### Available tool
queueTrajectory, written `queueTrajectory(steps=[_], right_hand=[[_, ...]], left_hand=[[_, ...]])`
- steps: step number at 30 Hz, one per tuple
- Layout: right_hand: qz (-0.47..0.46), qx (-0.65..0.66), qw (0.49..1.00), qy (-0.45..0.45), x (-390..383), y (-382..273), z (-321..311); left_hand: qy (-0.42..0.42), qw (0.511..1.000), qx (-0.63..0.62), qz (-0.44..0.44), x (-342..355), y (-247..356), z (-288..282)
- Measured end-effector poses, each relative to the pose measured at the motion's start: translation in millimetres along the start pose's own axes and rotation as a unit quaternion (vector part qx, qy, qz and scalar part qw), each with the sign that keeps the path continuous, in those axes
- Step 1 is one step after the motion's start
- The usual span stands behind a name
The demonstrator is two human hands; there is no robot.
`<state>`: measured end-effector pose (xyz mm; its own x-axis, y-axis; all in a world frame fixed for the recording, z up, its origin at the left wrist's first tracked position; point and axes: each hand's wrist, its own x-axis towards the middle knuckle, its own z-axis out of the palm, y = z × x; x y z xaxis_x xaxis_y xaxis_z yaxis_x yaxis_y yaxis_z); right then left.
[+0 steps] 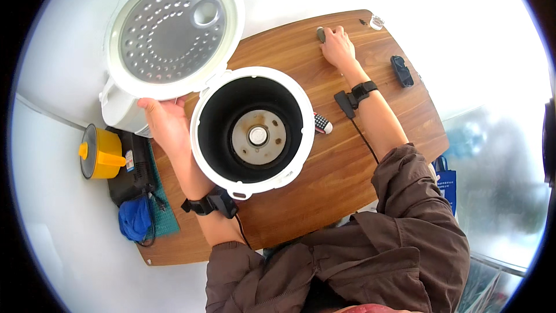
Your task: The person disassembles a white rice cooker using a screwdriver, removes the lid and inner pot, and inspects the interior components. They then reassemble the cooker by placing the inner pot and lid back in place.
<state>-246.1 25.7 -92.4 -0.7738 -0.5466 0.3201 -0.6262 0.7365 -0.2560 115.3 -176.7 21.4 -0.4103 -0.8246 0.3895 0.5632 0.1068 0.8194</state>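
A white rice cooker [308,130] stands open at the table's middle. Its dark inside shows a stained metal heating plate [272,149] with a round white centre, and no inner pot. The lid [174,35] is tipped back to the far left, its dimpled metal inner side showing. My left hand [168,124] grips the lid's lower rim, fingers partly hidden behind it. At the table's far edge, my right hand [337,47] has its fingers closed on a small grey-green rounded object [321,35], whose kind I cannot make out.
A yellow lidded pot [107,153], a black box [136,179] and a blue cloth bundle [134,219] sit at the left. Beside the cooker lies a small checkered item [322,123]. A black holder [401,71] and a clear cup [376,22] are on the right. Cables trail from my wrist straps.
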Motion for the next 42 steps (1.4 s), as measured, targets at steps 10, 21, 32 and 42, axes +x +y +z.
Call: queueTrajectory(steps=[10, 21, 32, 42], right_hand=[[0.056, 0.511, 0.854, -0.084, -14.9, -54.2, -83.4], [-0.38, 0.501, 0.743, 0.229, -91.8, -231.0, -284.1], [-0.56, 0.394, 0.64, 0.35, -77.4, -256.9, -282.5], [-0.606, 0.379, 0.625, 0.314, -101.4, -256.6, -272.1]], left_hand=[[-0.037, 0.999, -0.017, -0.003, -0.7, -0.2, -4.9], [-0.105, 0.993, -0.053, 0.012, -4.5, 26.5, 3.2], [-0.09, 0.994, -0.055, 0.014, -11.8, 46.4, 13.6], [-0.061, 0.995, -0.061, 0.042, -10.3, 39.4, 16.6]])
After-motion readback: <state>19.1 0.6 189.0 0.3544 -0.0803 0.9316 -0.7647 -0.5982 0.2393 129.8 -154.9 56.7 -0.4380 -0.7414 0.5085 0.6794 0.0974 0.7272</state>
